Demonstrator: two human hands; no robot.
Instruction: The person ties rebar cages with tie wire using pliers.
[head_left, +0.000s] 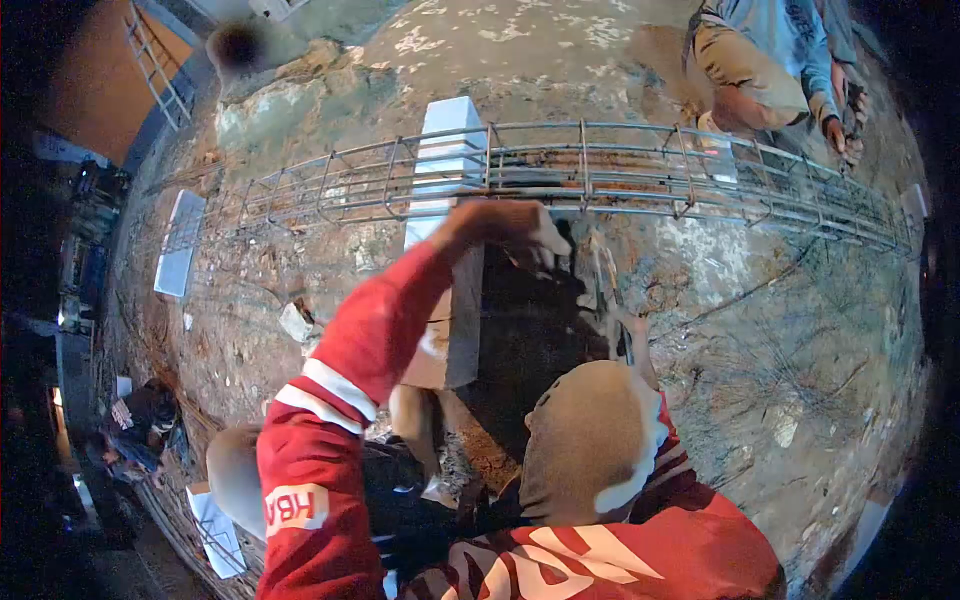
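A long rebar cage [600, 170] lies across rough ground, resting on an upright white block [447, 150]. My left hand [505, 228], at the end of a red sleeve with white stripes, reaches to the near side of the cage next to the block; its fingers curl toward the bars, and whether they hold anything is hidden. My right hand [590, 440], in a tan glove, is close to the camera and closed around a thin metal tool [618, 325] that points up toward the cage.
Another person [770, 70] in a blue top and tan trousers crouches behind the cage at the upper right. A second white block [180, 245] lies at the left, and a ladder [155, 65] at the upper left. Someone else [140, 430] sits at the lower left.
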